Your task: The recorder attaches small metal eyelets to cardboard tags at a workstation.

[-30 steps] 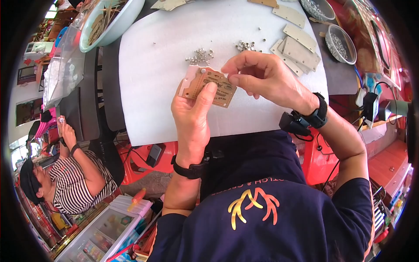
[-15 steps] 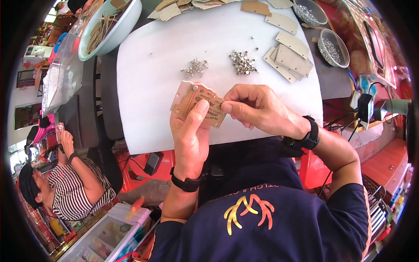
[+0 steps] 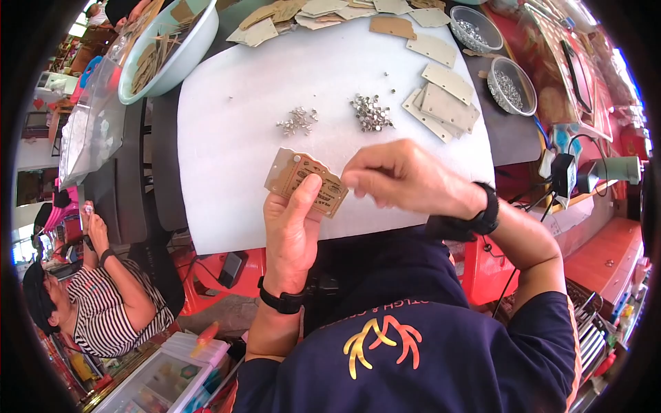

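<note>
Left fingers clamped, gripping card; right fingers pinched, alongside

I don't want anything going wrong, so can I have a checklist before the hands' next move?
1. Bare left hand grips brown, flat, printed card: ok.
2. Bare right hand, by the card's right edge, holds something: cannot tell.
3. Left pile and right pile of small silver metal pieces apart: ok.
4. All pieces in piles: not ok, a few lie loose.
5. Pale grey, flat plates squared up: not ok, they overlap askew.
</note>
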{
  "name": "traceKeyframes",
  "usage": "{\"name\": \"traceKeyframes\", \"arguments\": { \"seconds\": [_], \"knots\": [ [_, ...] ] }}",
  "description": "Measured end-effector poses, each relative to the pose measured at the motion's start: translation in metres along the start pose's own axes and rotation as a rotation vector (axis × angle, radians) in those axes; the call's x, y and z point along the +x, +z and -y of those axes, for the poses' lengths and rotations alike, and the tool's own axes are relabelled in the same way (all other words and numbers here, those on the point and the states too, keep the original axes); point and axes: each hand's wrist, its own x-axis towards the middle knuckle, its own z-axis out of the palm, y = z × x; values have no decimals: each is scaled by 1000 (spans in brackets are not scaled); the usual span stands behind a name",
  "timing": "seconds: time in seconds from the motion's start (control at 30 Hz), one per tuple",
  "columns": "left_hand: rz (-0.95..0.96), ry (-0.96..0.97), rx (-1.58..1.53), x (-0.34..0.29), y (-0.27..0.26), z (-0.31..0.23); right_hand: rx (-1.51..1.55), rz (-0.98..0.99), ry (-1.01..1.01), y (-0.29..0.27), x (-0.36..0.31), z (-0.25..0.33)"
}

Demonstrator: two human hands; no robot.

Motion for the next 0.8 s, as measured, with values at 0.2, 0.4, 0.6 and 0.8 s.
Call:
{"name": "traceKeyframes", "arguments": {
  "seconds": [0.2, 0.4, 0.6, 0.8],
  "knots": [
    [-80, 36, 48, -2, -8, 4, -689, -370, -229, -71, 29, -3],
    [-77, 18, 76, 1, -8, 5, -928, -375, -318, -86, 46, -26],
    [-61, 21, 106, -2, -7, 3, -1031, -330, -423, -82, 57, -34],
    [-62, 29, 108, -1, -5, 4, -1105, -296, -435, -83, 55, -30]
  ]
}}
